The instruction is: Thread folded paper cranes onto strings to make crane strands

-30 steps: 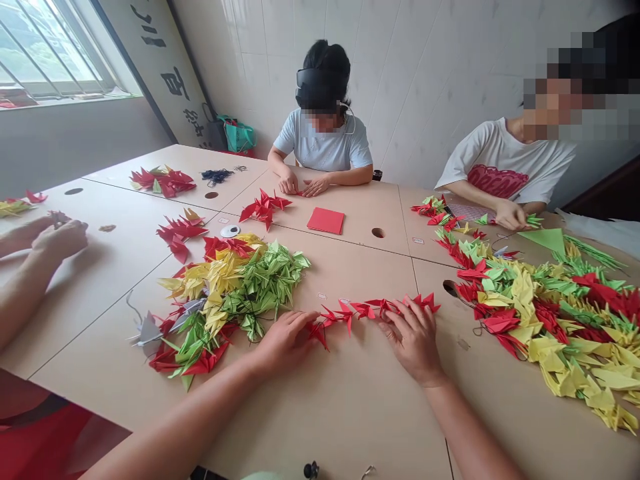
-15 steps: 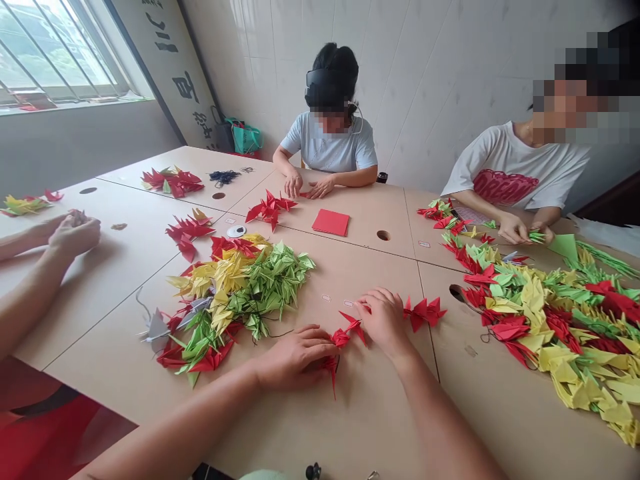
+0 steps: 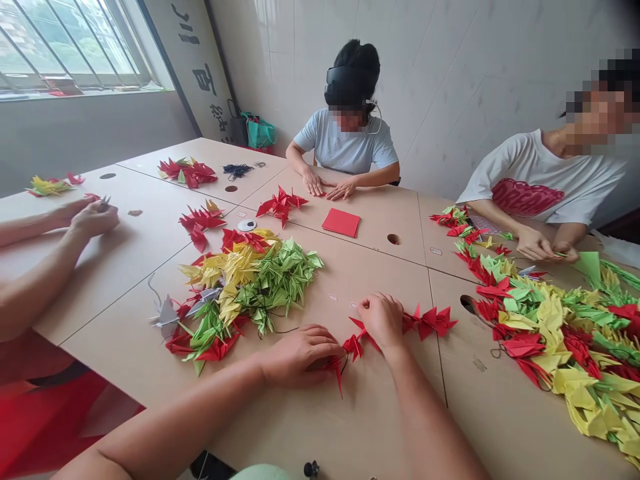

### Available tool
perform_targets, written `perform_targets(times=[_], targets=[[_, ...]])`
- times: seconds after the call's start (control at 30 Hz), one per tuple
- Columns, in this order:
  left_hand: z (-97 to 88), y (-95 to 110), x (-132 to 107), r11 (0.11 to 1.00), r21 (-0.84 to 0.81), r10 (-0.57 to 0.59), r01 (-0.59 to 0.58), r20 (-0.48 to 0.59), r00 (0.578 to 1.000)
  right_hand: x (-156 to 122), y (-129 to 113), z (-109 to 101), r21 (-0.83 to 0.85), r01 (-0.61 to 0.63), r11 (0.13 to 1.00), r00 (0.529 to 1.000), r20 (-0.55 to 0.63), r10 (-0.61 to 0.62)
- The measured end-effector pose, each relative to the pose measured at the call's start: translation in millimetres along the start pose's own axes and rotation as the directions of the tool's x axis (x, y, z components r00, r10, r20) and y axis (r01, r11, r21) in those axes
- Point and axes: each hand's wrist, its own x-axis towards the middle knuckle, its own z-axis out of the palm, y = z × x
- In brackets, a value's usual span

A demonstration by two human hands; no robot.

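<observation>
My left hand (image 3: 303, 355) rests low over the table, its fingers curled round a red paper crane (image 3: 336, 369) whose pointed tip sticks out below them. A bit of dark string shows beside this crane. To the right, my right hand (image 3: 383, 321) is closed with thumb and fingertips pinched; what they hold is hidden. Under and beside it lie more red folded cranes (image 3: 353, 347), in a line with the red cranes (image 3: 436, 321) on its far side. Left of my hands is a heap of green cranes (image 3: 280, 280) and yellow cranes (image 3: 235, 263), with some red and grey ones.
A long pile of coloured cranes (image 3: 550, 320) covers the table's right side. Red paper squares (image 3: 341, 222) lie beyond my hands, near a table hole (image 3: 394, 239). Co-workers' hands (image 3: 327, 187) work across the table, with others at left (image 3: 93, 217) and right (image 3: 545, 243).
The view has swung slightly left. My right hand has shifted a little left over the red cranes, with its fingers more curled. My left hand stays on its crane.
</observation>
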Motion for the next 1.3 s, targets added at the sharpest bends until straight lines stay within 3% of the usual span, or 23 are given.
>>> perform_targets(times=[0.23, 0.47, 0.63, 0.93, 1.3], targets=[[-0.4, 0, 0, 1.000, -0.006, -0.011, 0.011, 0.018, 1.000, -2, -1, -3, 0.094, 0.014, 0.995, 0.999, 0.047, -0.019], [-0.9, -1, 0, 1.000, -0.009, -0.026, 0.027, 0.047, 0.999, -11, -7, -26, 0.221, -0.002, 0.975, 0.990, 0.139, -0.029], [-0.7, -2, 1, 1.000, -0.013, -0.015, 0.016, 0.031, 0.999, -14, -11, -31, 0.184, -0.031, 0.982, 0.966, 0.256, -0.017], [4.3, -7, 0, 0.999, -0.026, 0.033, -0.033, -0.012, 0.999, -10, -8, -18, 0.144, -0.024, 0.989, 0.955, 0.296, -0.020], [2.6, -6, 0, 1.000, -0.011, 0.019, -0.019, 0.015, 1.000, -12, -12, -22, 0.108, 0.003, 0.994, 0.936, 0.351, -0.041]])
